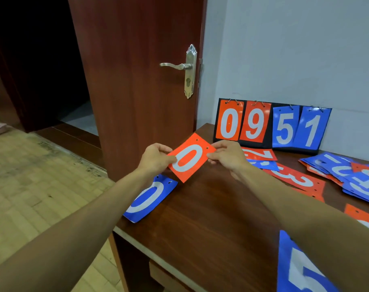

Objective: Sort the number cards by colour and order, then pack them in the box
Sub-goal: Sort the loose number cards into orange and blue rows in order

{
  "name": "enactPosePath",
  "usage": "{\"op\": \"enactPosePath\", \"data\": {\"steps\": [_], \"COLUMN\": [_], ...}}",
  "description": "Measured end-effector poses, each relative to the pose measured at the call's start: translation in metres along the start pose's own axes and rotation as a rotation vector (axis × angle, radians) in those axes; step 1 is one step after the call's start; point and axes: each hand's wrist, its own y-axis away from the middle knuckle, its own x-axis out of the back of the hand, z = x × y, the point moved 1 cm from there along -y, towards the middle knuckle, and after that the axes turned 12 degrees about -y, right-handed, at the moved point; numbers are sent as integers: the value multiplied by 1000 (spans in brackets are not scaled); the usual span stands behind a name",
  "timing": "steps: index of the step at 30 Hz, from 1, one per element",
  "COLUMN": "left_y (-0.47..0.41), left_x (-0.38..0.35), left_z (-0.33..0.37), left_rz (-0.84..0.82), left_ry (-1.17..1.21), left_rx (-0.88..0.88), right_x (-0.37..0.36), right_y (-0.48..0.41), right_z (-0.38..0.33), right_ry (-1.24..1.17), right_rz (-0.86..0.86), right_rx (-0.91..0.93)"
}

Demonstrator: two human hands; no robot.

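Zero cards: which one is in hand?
The loose orange 0, pinched by left hand and right hand. The blue 0 lies on the table; the scoreboard 0 hangs upright.

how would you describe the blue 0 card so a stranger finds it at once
Find the dark wooden table beside the brown door; go to its left edge. The blue 0 card lies flat along that edge, just below the held orange 0 card. It is the only blue card on that side.

Orange 0 card tilted above table; blue 0 card flat below
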Motion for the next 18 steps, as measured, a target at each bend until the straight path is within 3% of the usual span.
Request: {"op": "enactPosePath", "data": {"steps": [3, 6, 12, 18], "left_y": [-11, -18, -13, -18], "left_x": [6, 8, -16, -70], "left_z": [-5, -7, 10, 36], "left_rz": [109, 148, 34, -108], "left_ry": [-195, -401, -470, -486], "left_rx": [-110, -226, -346, -362], "right_x": [-18, -35, -31, 63], "right_y": [-20, -34, -34, -30], "right_z": [9, 18, 20, 11], "right_ry": [114, 386, 603, 695], "right_rz": [56, 6, -21, -35], "right_rx": [-1, 81, 207, 251]}}
